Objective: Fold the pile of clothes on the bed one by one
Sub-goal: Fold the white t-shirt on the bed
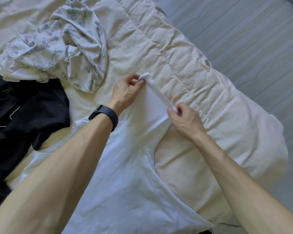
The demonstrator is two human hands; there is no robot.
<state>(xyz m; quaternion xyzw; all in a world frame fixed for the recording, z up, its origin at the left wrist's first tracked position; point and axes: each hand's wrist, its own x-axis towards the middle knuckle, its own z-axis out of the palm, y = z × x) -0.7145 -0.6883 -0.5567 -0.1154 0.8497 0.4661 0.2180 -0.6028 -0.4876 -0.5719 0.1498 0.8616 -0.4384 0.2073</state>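
A white T-shirt (125,174) lies spread flat on the cream bed cover (193,81), its sleeve stretched toward the far right. My left hand (127,92) pinches the far corner of the sleeve hem. My right hand (184,119) pinches the near corner of the same hem, so the hem is pulled taut between them. A black band sits on my left wrist. A crumpled cream garment with a grey print (57,48) lies at the upper left, and a black garment with thin white piping (24,112) lies at the left.
The bed's edge runs diagonally at the right, with grey plank floor (252,39) beyond it. The quilted cover bunches into folds along that edge.
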